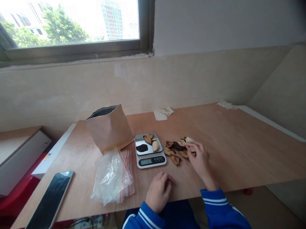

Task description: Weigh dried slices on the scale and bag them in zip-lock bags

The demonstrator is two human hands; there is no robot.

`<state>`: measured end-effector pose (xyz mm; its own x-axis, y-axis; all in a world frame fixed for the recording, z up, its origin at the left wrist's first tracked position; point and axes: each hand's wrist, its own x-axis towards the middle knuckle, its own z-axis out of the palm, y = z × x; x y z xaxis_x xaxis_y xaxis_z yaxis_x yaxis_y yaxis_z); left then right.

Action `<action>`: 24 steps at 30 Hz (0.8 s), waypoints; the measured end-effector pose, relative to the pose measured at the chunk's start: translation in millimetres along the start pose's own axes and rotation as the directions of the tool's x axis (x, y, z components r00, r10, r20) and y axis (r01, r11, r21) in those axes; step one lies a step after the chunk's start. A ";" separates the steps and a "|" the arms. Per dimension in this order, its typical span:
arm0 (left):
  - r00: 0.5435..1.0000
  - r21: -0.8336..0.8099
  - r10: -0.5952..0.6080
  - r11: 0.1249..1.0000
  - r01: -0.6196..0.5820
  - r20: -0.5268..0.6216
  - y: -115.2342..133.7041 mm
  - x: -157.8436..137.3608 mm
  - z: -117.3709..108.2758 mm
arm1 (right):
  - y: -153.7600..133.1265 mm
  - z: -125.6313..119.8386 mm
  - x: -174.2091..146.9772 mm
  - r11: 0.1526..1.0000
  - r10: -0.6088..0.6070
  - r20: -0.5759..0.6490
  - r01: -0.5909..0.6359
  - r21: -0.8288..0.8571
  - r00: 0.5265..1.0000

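My right hand (199, 159) reaches into a loose pile of dried brown slices (175, 159), perhaps dried mushroom, on the table. Its fingers are drawn together at the pile's right side, and what lies between the fingertips is too small to make out. My left hand (159, 191) rests near the table's front edge, fingers curled, with nothing visible in it. Between the pile and a paper pouch stands a white kitchen scale (151, 161). On its shiny plate lie a few brown and pale dried pieces (149, 138). The display's digits are unreadable.
An open brown paper pouch (110, 126) stands left of the scale. Clear zip bags (112, 177) with red strips lie before it. A phone (50, 202) with a cable lies at the left edge. Crumpled tissue (166, 111) sits near the wall, below a window.
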<state>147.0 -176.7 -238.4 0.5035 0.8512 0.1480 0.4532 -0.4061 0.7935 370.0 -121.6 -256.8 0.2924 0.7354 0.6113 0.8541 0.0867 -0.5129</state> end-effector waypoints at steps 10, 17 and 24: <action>1.000 0.003 -0.006 1.000 0.006 0.005 1.4 -1.1 -0.5 | 42.8 -12.3 -24.3 0.974 0.215 -0.044 -0.211 0.079 0.976; 1.000 0.013 -0.008 1.000 0.008 0.005 3.5 -0.6 -1.5 | -9.9 -20.3 -9.0 0.933 0.227 0.027 -0.225 0.282 0.974; 0.999 -0.036 0.040 0.999 -0.041 -0.021 -6.9 1.2 5.7 | -123.4 8.3 3.4 0.831 -0.256 0.339 0.027 0.555 0.905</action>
<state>148.7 -174.7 -247.1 0.5058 0.8411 0.1918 0.4055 -0.4281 0.8076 262.0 -124.2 -196.4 -0.0999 0.8715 0.4800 0.4791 0.4650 -0.7445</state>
